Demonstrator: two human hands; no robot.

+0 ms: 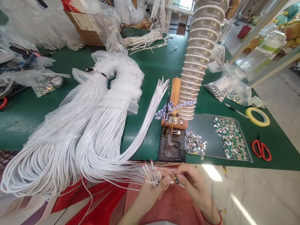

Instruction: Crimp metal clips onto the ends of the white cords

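Close to my lap, my left hand (153, 189) is closed around a bunch of white cables (150, 172) with red-tipped wire ends pointing up. My right hand (193, 182) is beside it, thumb and forefinger pinched on a tiny dark and greenish connector (176, 180). A white cable end meets that connector between both hands; the exact joint is hidden by fingers. Above the hands, a soldering iron (175, 90) with a wooden handle stands upright, tied with blue-and-white cord, over a black tray (161, 153) holding solder bits.
A thick coil of white cables (100, 131), partly wrapped in plastic, covers the left. A clear tray (211, 125) holds small metal and green connectors. Red-handled scissors (262, 150), yellow tape (257, 117) and a ribbed hose (199, 56) are right. Another person's hand (145, 24) is across the table.
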